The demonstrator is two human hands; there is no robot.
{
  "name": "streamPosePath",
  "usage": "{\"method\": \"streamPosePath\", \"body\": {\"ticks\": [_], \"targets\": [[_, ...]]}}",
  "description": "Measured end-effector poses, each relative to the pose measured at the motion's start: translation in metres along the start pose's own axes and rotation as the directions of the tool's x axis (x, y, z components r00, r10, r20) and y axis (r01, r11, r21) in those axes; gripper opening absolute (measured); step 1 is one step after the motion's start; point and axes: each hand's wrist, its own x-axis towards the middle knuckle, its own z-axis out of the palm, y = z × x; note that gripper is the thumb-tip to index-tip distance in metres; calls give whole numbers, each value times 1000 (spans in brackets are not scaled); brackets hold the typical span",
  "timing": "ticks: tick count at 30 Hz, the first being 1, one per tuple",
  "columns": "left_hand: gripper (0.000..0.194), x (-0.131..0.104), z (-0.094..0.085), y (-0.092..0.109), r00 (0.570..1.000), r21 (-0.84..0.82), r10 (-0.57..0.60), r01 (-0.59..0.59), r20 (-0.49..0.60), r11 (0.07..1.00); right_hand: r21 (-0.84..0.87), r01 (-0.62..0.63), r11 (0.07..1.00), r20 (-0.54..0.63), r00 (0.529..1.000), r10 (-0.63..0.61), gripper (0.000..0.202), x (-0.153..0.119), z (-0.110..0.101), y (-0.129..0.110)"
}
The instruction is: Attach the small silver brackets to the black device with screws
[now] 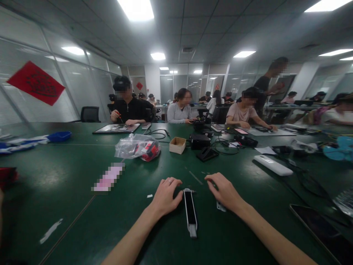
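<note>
A long, narrow device with a black face and a white frame [190,209] lies on the green table between my hands, a pale tab at its near end. My left hand [166,197] rests just left of its far end, fingers curved and thumb spread apart, with the thumb tip close to the frame; whether they touch I cannot tell. To the right, my right hand [224,191] hovers or rests with bent, parted fingers, apart from the device. Beneath its wrist side a small metal plate with holes [221,207] partly shows. Neither hand visibly holds anything.
Ahead lie a plastic bag with red and black contents [140,147], a small cardboard box [177,145] and a black stand [207,154]. A white power bank [272,165], cables and a phone [320,228] are at right. People sit across the table.
</note>
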Motion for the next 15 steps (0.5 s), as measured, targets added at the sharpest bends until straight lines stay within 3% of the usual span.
{"method": "streamPosePath", "body": {"ticks": [4,7,11,15], "targets": [[14,-1,-3,8,995,-38,91,-92,-26,995,87,228,970,-25,974,-227,16,3,12,-41],[12,-3,-1,13,985,-59,175,-174,-1,983,117,330,937,-86,943,-321,14,3,19,-57],[11,-4,0,17,977,-66,213,-212,-4,975,165,375,912,-168,922,-349,15,1,27,-55],[12,-3,-3,16,981,-85,193,-190,33,978,151,299,942,-146,950,-278,15,1,29,-49]]}}
